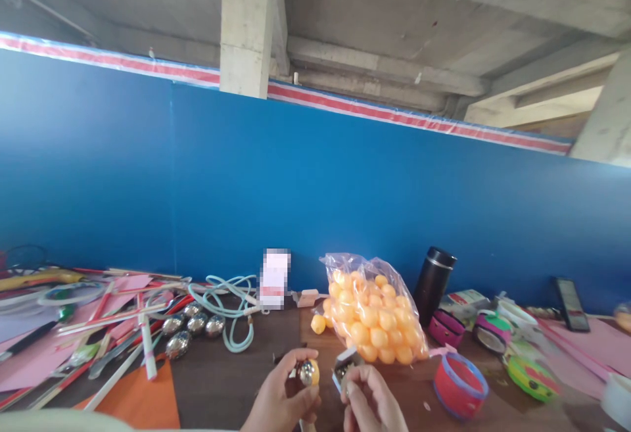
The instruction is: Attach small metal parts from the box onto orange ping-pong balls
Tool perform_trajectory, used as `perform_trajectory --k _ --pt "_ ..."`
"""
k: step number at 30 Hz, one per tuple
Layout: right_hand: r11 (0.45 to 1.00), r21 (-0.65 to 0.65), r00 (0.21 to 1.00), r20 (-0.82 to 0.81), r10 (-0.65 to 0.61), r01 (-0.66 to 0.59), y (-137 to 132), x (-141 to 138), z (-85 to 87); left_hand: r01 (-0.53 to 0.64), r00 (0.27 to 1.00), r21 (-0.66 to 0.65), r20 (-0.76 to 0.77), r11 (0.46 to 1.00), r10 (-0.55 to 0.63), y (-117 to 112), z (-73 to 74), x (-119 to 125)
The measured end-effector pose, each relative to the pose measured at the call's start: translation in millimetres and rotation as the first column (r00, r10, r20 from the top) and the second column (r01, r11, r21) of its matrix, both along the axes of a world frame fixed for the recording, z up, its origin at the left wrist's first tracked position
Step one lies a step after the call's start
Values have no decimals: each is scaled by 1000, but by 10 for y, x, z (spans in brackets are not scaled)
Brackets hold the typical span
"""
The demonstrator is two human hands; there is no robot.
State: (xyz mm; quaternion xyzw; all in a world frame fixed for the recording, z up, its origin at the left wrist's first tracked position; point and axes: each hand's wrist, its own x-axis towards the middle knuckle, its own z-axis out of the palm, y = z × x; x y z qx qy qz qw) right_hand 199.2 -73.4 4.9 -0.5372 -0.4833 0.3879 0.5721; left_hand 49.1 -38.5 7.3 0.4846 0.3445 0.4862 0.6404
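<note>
In my left hand [288, 392] is a small orange plastic ball [316, 373], gripped between thumb and fingers. Shiny silver metal covers part of its surface. My right hand [367, 400] is closed, its fingertips pinched at the opening of a small box [341, 365] with small shiny metal pieces inside. Whatever sits between those fingertips is too small to make out. Just beyond both hands lies a clear plastic bag [374, 313] full of orange balls, with a loose orange ball [318, 324] beside it.
Several shiny silver balls [196, 323] lie left, near a coiled pale-blue cord [241, 336]. A phone [275, 279] leans against the blue partition [315, 189]. Rightward stand a black bottle [434, 281] and a red-and-blue ring-shaped roll [458, 389]. Sticks and coloured paper crowd the far left.
</note>
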Motion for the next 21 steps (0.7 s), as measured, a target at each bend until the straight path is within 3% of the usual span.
perform_trajectory --k 5,8,11,21 --pt "991 -90 987 -131 90 -103 46 13 -59 75 995 -53 75 996 -71 -1 30 -51" --pt "964 -177 979 -98 181 -196 39 43 -10 102 988 -99 124 990 -90 3 64 -84" --pt "951 -182 968 -38 247 -249 28 52 28 122 985 -143 135 982 -103 -4 92 -99" --pt "959 -151 971 -51 234 -239 46 22 -24 145 981 -139 151 980 -124 -5 93 -107"
